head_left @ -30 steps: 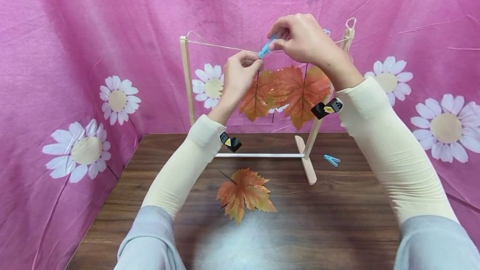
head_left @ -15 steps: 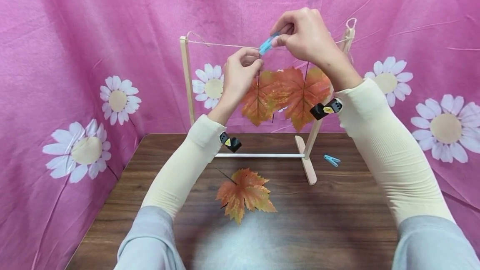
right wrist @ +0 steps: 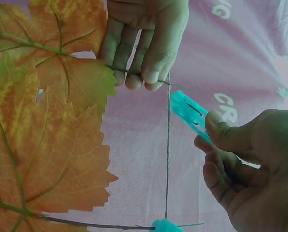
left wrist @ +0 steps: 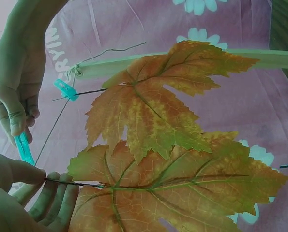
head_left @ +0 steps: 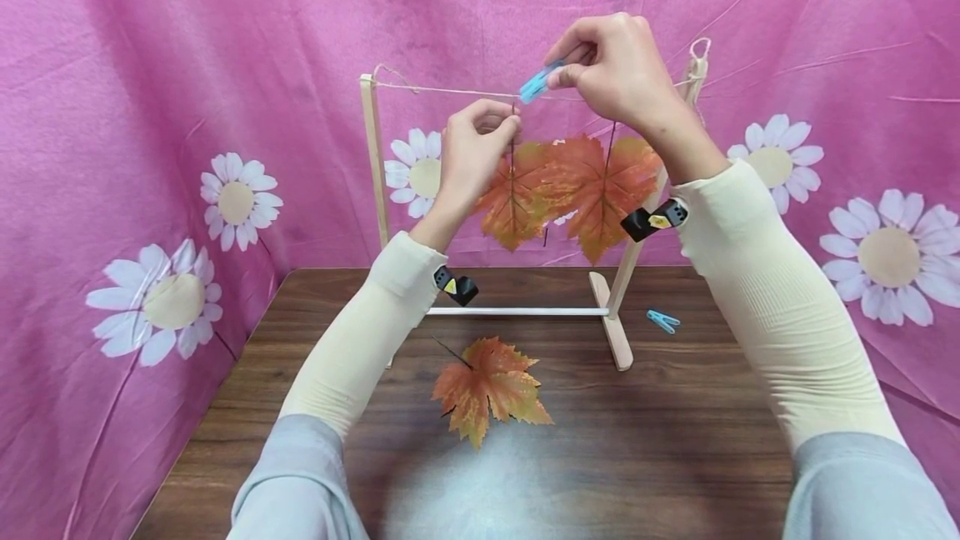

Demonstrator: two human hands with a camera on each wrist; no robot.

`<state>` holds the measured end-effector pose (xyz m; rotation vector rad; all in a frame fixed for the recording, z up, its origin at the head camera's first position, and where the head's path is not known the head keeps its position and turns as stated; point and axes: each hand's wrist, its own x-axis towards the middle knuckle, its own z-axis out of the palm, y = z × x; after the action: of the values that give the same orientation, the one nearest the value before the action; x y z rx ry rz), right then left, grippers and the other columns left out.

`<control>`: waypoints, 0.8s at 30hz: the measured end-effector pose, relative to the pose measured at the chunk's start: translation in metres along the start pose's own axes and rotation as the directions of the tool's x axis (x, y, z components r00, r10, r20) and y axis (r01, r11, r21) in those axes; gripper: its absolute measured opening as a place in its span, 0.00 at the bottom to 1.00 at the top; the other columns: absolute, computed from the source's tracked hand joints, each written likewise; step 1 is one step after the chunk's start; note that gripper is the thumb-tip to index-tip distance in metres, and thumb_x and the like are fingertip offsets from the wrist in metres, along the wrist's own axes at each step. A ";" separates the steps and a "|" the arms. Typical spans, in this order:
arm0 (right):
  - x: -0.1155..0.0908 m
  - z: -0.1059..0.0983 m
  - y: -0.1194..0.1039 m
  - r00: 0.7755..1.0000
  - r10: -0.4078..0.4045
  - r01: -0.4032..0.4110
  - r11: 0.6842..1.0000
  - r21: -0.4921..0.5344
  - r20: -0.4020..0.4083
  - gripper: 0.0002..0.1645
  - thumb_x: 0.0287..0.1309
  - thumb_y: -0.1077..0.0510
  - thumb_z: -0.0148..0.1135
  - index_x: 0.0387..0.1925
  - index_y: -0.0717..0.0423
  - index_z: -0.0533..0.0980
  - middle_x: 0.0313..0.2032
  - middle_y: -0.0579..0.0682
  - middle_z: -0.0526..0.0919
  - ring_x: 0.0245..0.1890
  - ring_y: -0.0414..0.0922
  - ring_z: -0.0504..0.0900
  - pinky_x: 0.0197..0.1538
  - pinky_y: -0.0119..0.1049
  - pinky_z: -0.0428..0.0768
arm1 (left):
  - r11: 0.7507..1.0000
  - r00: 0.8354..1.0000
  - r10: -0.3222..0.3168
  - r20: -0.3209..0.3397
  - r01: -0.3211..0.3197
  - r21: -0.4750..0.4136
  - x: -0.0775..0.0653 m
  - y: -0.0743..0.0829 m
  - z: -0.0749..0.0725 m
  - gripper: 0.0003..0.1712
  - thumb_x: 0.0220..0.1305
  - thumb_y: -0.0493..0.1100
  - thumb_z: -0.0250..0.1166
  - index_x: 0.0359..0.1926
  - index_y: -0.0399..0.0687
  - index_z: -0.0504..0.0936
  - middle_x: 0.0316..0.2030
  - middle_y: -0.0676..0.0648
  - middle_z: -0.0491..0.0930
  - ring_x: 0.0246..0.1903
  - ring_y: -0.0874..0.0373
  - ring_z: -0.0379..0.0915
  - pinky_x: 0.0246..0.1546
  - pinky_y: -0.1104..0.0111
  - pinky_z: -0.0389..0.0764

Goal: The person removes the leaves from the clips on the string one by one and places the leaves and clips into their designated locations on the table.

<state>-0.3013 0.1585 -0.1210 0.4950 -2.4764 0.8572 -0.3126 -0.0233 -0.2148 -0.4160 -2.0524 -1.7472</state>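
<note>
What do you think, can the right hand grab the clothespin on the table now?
Probably not: the right hand pinches another clothespin near the string, though the table clothespin lies uncovered.

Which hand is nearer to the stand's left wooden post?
Left. The left hand is right of the post, pinching a leaf stem; the right hand, holding a clothespin, is farther right.

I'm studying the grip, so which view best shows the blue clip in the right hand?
The right wrist view: the blue clip looks largest there, its slotted side visible. The head view shows it smaller; the left wrist view, near its left edge. In all three, the right hand covers one end.
</note>
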 end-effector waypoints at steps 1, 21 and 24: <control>0.000 0.000 0.000 1.000 0.006 -0.006 1.000 0.000 0.003 0.15 0.63 0.55 0.78 0.47 0.59 0.88 0.23 0.23 0.79 0.26 0.26 0.79 0.36 0.23 0.75 | 1.000 1.000 0.002 -0.003 -0.002 0.001 0.000 0.000 -0.001 0.08 0.72 0.39 0.69 0.47 0.39 0.89 0.38 0.42 0.91 0.34 0.60 0.86 0.39 0.72 0.90; -0.016 -0.006 0.017 1.000 -0.001 0.002 0.998 0.057 -0.021 0.23 0.67 0.46 0.74 0.58 0.50 0.82 0.45 0.38 0.83 0.35 0.27 0.79 0.41 0.26 0.75 | 0.998 1.000 -0.008 -0.014 0.007 -0.068 -0.005 -0.007 -0.023 0.08 0.72 0.34 0.68 0.47 0.33 0.87 0.39 0.37 0.90 0.32 0.57 0.86 0.37 0.68 0.92; -0.020 -0.006 0.020 1.000 -0.006 0.006 0.998 0.068 -0.008 0.24 0.71 0.46 0.70 0.62 0.49 0.81 0.45 0.38 0.83 0.33 0.26 0.80 0.38 0.27 0.74 | 0.998 1.000 -0.003 -0.018 0.002 -0.067 -0.006 -0.009 -0.026 0.08 0.71 0.34 0.68 0.46 0.33 0.87 0.38 0.36 0.90 0.30 0.58 0.86 0.36 0.68 0.92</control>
<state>-0.2921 0.1809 -0.1368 0.5212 -2.4445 0.9413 -0.3086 -0.0503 -0.2222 -0.4168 -1.9867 -1.8188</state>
